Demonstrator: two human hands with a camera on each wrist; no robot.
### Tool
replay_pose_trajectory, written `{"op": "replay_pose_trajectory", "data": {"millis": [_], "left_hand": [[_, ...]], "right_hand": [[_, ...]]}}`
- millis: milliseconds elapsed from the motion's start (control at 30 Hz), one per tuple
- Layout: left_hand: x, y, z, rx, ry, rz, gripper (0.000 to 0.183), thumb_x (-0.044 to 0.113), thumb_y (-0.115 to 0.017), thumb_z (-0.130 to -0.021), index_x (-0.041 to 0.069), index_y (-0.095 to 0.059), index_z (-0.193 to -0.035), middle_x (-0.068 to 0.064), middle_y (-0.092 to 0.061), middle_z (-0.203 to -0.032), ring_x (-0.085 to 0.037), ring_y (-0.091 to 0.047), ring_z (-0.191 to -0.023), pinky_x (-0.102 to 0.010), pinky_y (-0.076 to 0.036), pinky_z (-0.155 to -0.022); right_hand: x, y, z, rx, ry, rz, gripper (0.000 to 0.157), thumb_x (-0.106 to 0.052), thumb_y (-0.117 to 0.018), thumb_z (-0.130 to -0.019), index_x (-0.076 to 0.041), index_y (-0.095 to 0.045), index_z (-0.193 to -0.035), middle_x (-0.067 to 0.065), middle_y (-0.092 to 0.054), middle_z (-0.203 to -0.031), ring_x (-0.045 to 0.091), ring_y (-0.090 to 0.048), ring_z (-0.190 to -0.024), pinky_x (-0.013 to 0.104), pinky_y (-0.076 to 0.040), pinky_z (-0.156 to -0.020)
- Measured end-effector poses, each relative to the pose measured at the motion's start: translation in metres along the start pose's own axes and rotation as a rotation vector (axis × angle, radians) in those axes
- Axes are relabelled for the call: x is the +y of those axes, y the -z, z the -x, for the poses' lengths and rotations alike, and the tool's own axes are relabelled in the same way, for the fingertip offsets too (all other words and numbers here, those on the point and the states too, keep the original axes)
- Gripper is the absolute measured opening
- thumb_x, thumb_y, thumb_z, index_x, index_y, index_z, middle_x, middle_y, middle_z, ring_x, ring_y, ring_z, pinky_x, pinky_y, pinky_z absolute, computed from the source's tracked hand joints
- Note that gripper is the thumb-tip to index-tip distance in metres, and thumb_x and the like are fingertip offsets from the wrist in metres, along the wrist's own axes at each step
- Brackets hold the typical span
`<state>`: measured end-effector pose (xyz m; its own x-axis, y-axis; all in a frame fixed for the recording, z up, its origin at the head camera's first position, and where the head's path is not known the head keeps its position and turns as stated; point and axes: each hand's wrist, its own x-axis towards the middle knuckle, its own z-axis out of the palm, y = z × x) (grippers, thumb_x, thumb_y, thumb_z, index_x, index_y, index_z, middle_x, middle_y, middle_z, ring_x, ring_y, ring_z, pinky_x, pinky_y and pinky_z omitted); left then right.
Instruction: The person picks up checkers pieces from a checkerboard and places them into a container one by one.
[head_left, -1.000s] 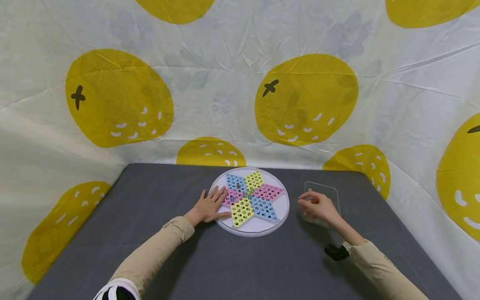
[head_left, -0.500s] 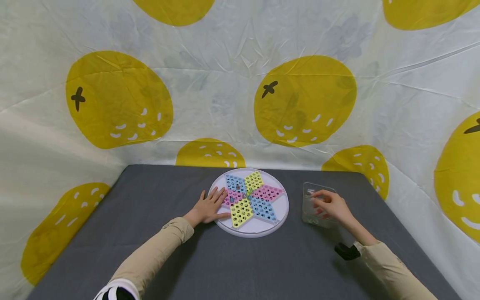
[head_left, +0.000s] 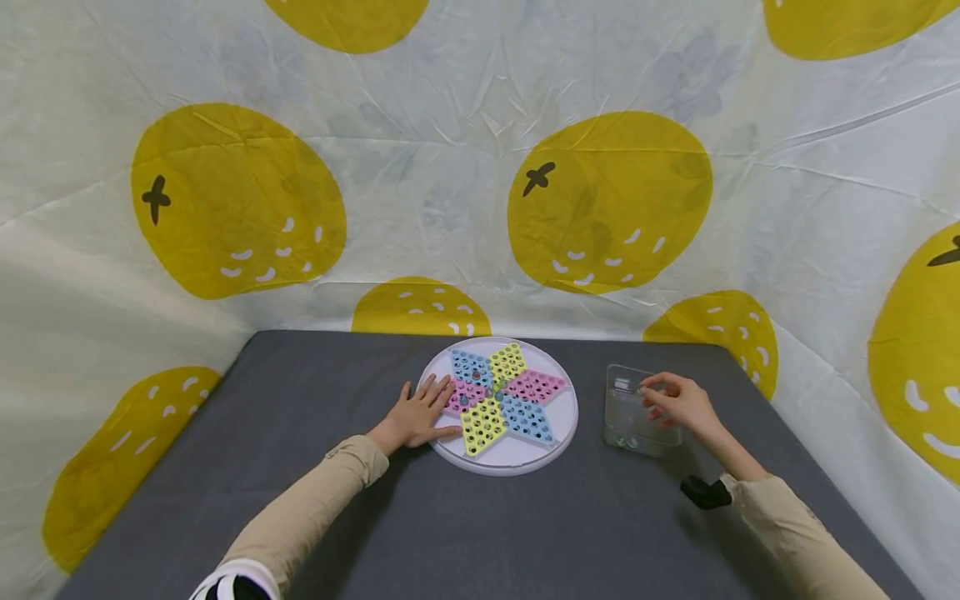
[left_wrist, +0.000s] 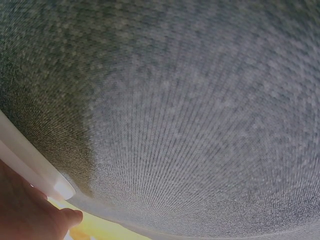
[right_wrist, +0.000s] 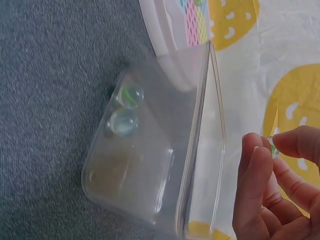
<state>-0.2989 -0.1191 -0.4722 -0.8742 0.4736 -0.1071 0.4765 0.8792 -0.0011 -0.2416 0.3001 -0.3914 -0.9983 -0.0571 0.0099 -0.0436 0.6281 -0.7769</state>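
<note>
A round white Chinese checkers board [head_left: 517, 454] with a star of pink, yellow and blue sections lies on the table. My left hand [head_left: 415, 414] rests flat on its left rim, fingers spread and fingertips over a pink section. Several marbles sit in the star's holes. To the right of the board stands a clear plastic box [head_left: 630, 408]; two marbles [right_wrist: 131, 96] lie in it in the right wrist view, one with a green swirl. Above the box's right side, my right hand [head_left: 678, 404] pinches a glass marble [right_wrist: 273, 146] with a green streak between thumb and fingers.
The table is covered by dark grey cloth [head_left: 495, 533]. Behind and beside it hangs a white curtain [head_left: 427, 192] printed with large yellow fruit. A black strap [head_left: 705, 493] hangs at the right wrist.
My right hand has moved rightward, from the box's left edge across to its right side, uncovering the box's inside. The left hand has stayed on the board.
</note>
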Motion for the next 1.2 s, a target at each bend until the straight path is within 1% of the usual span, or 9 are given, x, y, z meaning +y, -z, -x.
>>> {"op": "replay_pose_trajectory", "data": {"millis": [100, 300, 500, 600, 733, 900, 1067, 1200], "left_hand": [[0.000, 0.000, 0.000, -0.001, 0.002, 0.003, 0.085, 0.069, -0.033, -0.081, 0.019, -0.009, -0.145, 0.002, -0.005, -0.152, -0.022, -0.005, -0.140, -0.057, -0.011, -0.106], [0.000, -0.001, 0.000, -0.002, 0.002, 0.004, 0.085, 0.069, -0.033, -0.081, 0.018, -0.008, -0.145, 0.001, -0.005, -0.152, -0.023, -0.004, -0.140, -0.057, -0.011, -0.106], [-0.001, -0.004, -0.001, 0.004, -0.010, 0.010, 0.084, 0.067, -0.034, -0.082, 0.017, -0.009, -0.145, 0.000, -0.005, -0.152, -0.024, -0.004, -0.140, -0.058, -0.011, -0.105], [-0.001, -0.004, 0.000, 0.006, -0.014, 0.016, 0.084, 0.067, -0.035, -0.082, 0.017, -0.010, -0.145, -0.001, -0.007, -0.152, -0.025, -0.005, -0.140, -0.058, -0.011, -0.105], [0.000, -0.004, 0.000, 0.004, -0.020, 0.020, 0.084, 0.067, -0.034, -0.082, 0.017, -0.010, -0.145, -0.001, -0.007, -0.152, -0.025, -0.006, -0.140, -0.058, -0.011, -0.105], [0.001, -0.002, 0.000, -0.010, -0.013, 0.003, 0.085, 0.069, -0.033, -0.082, 0.018, -0.007, -0.145, 0.001, -0.004, -0.152, -0.024, -0.004, -0.140, -0.058, -0.011, -0.106], [0.001, -0.001, 0.000, -0.002, -0.005, 0.012, 0.085, 0.068, -0.033, -0.082, 0.018, -0.008, -0.145, 0.002, -0.005, -0.152, -0.023, -0.004, -0.140, -0.058, -0.011, -0.106], [0.001, 0.000, 0.001, 0.005, -0.002, 0.011, 0.085, 0.069, -0.033, -0.081, 0.018, -0.009, -0.145, 0.002, -0.005, -0.152, -0.023, -0.005, -0.140, -0.057, -0.012, -0.106]], "right_hand": [[0.003, 0.003, -0.003, 0.006, -0.005, -0.003, 0.042, -0.028, -0.053, -0.089, 0.004, -0.051, -0.116, 0.024, -0.065, -0.092, 0.020, -0.065, -0.065, 0.036, -0.053, -0.056], [0.008, 0.007, -0.008, 0.019, -0.014, 0.002, 0.042, -0.028, -0.053, -0.089, 0.005, -0.051, -0.117, 0.025, -0.065, -0.093, 0.021, -0.065, -0.065, 0.037, -0.053, -0.057], [0.013, 0.008, -0.012, 0.024, -0.028, 0.006, 0.044, -0.029, -0.053, -0.089, 0.005, -0.050, -0.117, 0.014, -0.068, -0.085, 0.020, -0.066, -0.066, 0.037, -0.053, -0.057], [0.016, 0.008, -0.012, 0.025, -0.028, 0.010, 0.044, -0.028, -0.052, -0.089, 0.006, -0.050, -0.117, 0.016, -0.067, -0.085, 0.019, -0.066, -0.066, 0.037, -0.053, -0.058], [0.020, 0.007, -0.013, 0.030, -0.044, 0.030, 0.043, -0.028, -0.052, -0.090, 0.005, -0.050, -0.117, 0.023, -0.066, -0.091, 0.016, -0.065, -0.064, 0.035, -0.053, -0.058], [0.025, 0.005, -0.015, 0.031, -0.064, 0.041, 0.043, -0.028, -0.051, -0.090, 0.006, -0.050, -0.117, 0.025, -0.065, -0.094, 0.020, -0.066, -0.066, 0.037, -0.053, -0.059], [0.025, 0.006, -0.014, 0.032, -0.075, 0.030, 0.044, -0.030, -0.050, -0.090, 0.005, -0.050, -0.118, 0.022, -0.066, -0.092, 0.022, -0.066, -0.069, 0.037, -0.053, -0.060], [0.023, 0.006, -0.013, 0.034, -0.086, 0.017, 0.044, -0.030, -0.049, -0.091, 0.004, -0.049, -0.119, 0.017, -0.067, -0.089, 0.020, -0.065, -0.068, 0.037, -0.053, -0.061]]}}
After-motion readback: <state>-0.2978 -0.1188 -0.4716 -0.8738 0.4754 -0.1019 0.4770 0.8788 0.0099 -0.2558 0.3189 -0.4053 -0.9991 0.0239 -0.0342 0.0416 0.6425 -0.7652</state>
